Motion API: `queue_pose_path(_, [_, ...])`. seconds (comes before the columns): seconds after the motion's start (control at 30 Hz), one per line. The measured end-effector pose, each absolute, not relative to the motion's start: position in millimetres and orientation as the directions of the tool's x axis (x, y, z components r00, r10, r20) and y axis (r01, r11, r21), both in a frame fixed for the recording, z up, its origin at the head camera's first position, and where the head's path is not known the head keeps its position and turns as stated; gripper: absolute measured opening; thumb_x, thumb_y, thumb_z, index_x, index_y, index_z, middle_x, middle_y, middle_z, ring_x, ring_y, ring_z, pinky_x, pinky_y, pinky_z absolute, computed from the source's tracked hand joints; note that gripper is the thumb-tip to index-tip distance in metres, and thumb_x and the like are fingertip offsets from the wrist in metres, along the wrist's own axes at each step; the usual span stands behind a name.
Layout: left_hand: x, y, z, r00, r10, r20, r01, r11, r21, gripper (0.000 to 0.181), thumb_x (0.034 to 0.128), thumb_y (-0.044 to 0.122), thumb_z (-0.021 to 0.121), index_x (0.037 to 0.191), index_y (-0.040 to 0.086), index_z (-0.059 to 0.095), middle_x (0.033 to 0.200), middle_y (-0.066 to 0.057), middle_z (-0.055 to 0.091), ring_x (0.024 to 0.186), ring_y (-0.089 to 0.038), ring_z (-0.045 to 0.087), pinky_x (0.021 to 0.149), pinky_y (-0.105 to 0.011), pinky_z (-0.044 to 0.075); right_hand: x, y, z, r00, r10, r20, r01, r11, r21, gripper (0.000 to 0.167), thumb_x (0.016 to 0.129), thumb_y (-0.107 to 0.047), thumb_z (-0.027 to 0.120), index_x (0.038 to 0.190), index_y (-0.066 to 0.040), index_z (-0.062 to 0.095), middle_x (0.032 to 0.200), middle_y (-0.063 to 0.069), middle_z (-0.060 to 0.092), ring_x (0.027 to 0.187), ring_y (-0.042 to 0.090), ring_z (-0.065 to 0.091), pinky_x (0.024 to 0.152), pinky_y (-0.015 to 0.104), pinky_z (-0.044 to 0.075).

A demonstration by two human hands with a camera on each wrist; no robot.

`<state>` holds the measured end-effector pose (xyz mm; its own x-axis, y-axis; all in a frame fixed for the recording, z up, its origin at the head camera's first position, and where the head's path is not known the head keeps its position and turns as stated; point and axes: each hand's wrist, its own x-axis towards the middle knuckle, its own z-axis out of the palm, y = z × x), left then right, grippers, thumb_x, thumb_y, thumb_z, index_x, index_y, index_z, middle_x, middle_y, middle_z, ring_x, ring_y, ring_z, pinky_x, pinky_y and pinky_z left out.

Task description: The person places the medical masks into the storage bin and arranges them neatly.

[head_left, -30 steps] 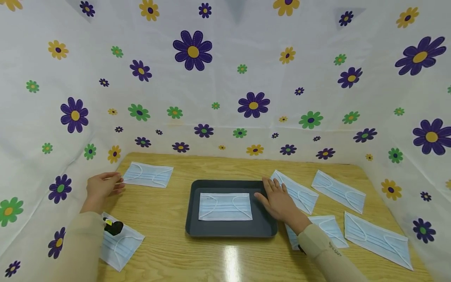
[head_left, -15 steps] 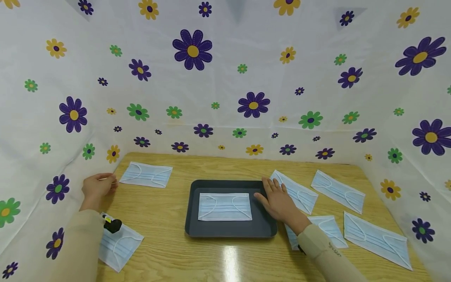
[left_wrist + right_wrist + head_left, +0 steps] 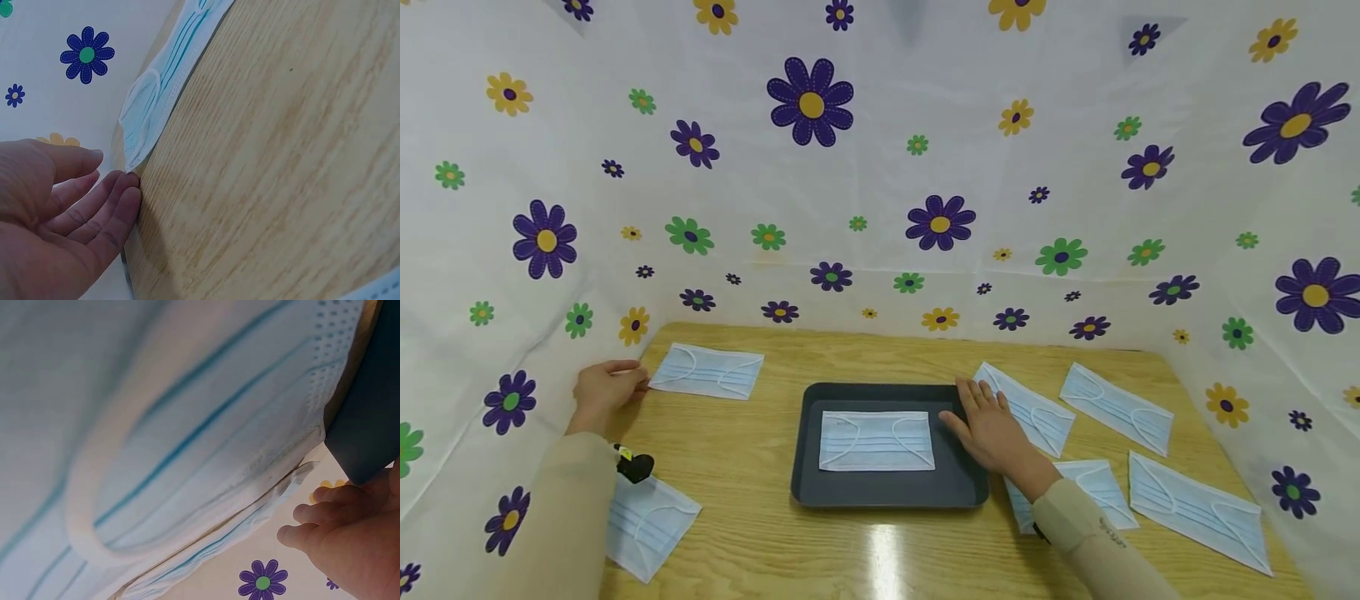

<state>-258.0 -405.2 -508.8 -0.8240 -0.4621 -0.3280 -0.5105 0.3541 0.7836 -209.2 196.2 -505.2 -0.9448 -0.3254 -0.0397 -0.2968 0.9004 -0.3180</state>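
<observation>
In the head view, my left hand [image 3: 606, 392] is at the left corner of a light-blue face mask [image 3: 707, 372] lying at the table's back left. The left wrist view shows fingertips touching the mask's corner [image 3: 133, 164], the thumb apart from them and the fingers loosely bent. My right hand [image 3: 996, 429] rests with straight fingers on the right rim of a dark grey tray [image 3: 872, 492]. Inside the tray lies another face mask [image 3: 877, 442], flat, ear loops up. A mask [image 3: 206, 444] fills much of the right wrist view, close to the camera.
Several more masks lie on the wooden table [image 3: 760, 533]: a tilted one [image 3: 1037, 412] beside the tray, a back-right one [image 3: 1116, 408], a far-right one [image 3: 1198, 510], one [image 3: 1097, 492] near my right forearm, and one [image 3: 651, 525] partly under my left sleeve. A flowered cloth [image 3: 865, 183] encloses the table.
My left hand has shifted slightly left at the back-left mask's corner. The right hand stays on the tray's rim. The head view has turned a little.
</observation>
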Motion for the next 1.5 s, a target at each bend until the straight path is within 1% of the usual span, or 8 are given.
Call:
queue_pose_path(0.3, [-256.5,-402.8,-506.9,-0.838,-0.437,-0.326,-0.504,0.392,0.77,0.055,0.1044,0.027,0.067,0.149,-0.004,0.055,0.114,-0.012,0.069,0.074,-0.006,0.067,0.063,-0.013,0.054,-208.9,195.1,-503.6,-0.945,-0.325,-0.04,-0.297,0.901,-0.317,0.079,0.113,-0.05,0.042,0.165,0.005,0.021,0.168,0.033,0.028,0.157,0.054,0.021,0.125,0.073,0.018])
queue_pose_path(0.6, [-251.6,-401.6,-509.7,-0.844,-0.401,-0.355,-0.517,0.436,0.736,0.057,0.1029,0.029,0.068,0.147,-0.004,0.055,0.136,-0.023,0.061,0.105,-0.027,0.062,0.07,-0.016,0.047,-209.0,195.0,-505.4,-0.944,-0.326,-0.041,-0.298,0.902,-0.313,0.079,0.112,-0.05,0.042,0.165,0.005,0.021,0.168,0.033,0.029,0.156,0.055,0.023,0.124,0.073,0.019])
queue_pose_path(0.8, [-251.5,-395.6,-511.5,-0.845,-0.408,-0.347,-0.516,0.45,0.729,0.055,0.1022,0.027,0.068,0.146,-0.005,0.056,0.144,-0.028,0.055,0.12,-0.037,0.053,0.096,-0.039,0.05,-209.0,195.1,-506.4,-0.944,-0.326,-0.054,-0.293,0.901,-0.319,0.079,0.112,-0.05,0.043,0.166,0.004,0.021,0.168,0.032,0.028,0.157,0.055,0.022,0.124,0.073,0.018])
queue_pose_path(0.93, [-250.8,-388.4,-507.9,-0.852,-0.414,-0.321,-0.504,0.48,0.718,0.054,0.1026,0.026,0.066,0.146,-0.005,0.056,0.151,-0.031,0.048,0.129,-0.044,0.044,0.112,-0.056,0.041,-208.4,195.4,-505.6,-0.944,-0.326,-0.056,-0.291,0.9,-0.325,0.079,0.113,-0.05,0.042,0.166,0.004,0.02,0.169,0.033,0.026,0.157,0.054,0.021,0.125,0.073,0.018])
queue_pose_path(1.03, [-251.1,-385.7,-505.6,-0.865,-0.399,-0.304,-0.483,0.502,0.717,0.053,0.1025,0.025,0.065,0.145,-0.005,0.057,0.144,-0.031,0.054,0.12,-0.038,0.057,0.107,-0.048,0.051,-208.2,196.1,-504.5,-0.945,-0.323,-0.06,-0.286,0.899,-0.332,0.079,0.113,-0.05,0.041,0.166,0.004,0.019,0.169,0.032,0.026,0.158,0.054,0.02,0.125,0.072,0.017])
queue_pose_path(1.2, [-252.1,-391.5,-507.3,-0.864,-0.349,-0.362,-0.485,0.389,0.783,0.052,0.1036,0.017,0.066,0.148,-0.007,0.053,0.123,-0.024,0.066,0.077,-0.014,0.075,0.074,-0.026,0.063,-207.7,196.1,-503.6,-0.943,-0.327,-0.064,-0.288,0.897,-0.334,0.079,0.113,-0.05,0.041,0.166,0.004,0.019,0.169,0.033,0.025,0.158,0.054,0.02,0.125,0.072,0.017])
queue_pose_path(1.37, [-253.2,-399.2,-509.4,-0.837,-0.337,-0.432,-0.525,0.269,0.807,0.056,0.1027,0.015,0.066,0.151,-0.01,0.049,0.118,-0.017,0.067,0.07,-0.006,0.075,0.074,-0.024,0.063,-208.0,196.5,-504.4,-0.943,-0.326,-0.068,-0.287,0.9,-0.328,0.08,0.113,-0.051,0.041,0.166,0.004,0.018,0.169,0.032,0.025,0.158,0.053,0.019,0.126,0.072,0.017])
queue_pose_path(1.5, [-252.1,-400.9,-507.4,-0.822,-0.336,-0.46,-0.544,0.225,0.808,0.061,0.1002,0.017,0.065,0.149,-0.014,0.048,0.096,-0.004,0.069,0.069,-0.006,0.076,0.075,-0.024,0.063,-207.9,197.0,-504.9,-0.945,-0.322,-0.065,-0.285,0.902,-0.325,0.08,0.113,-0.051,0.041,0.166,0.004,0.018,0.17,0.031,0.025,0.158,0.053,0.02,0.126,0.071,0.017])
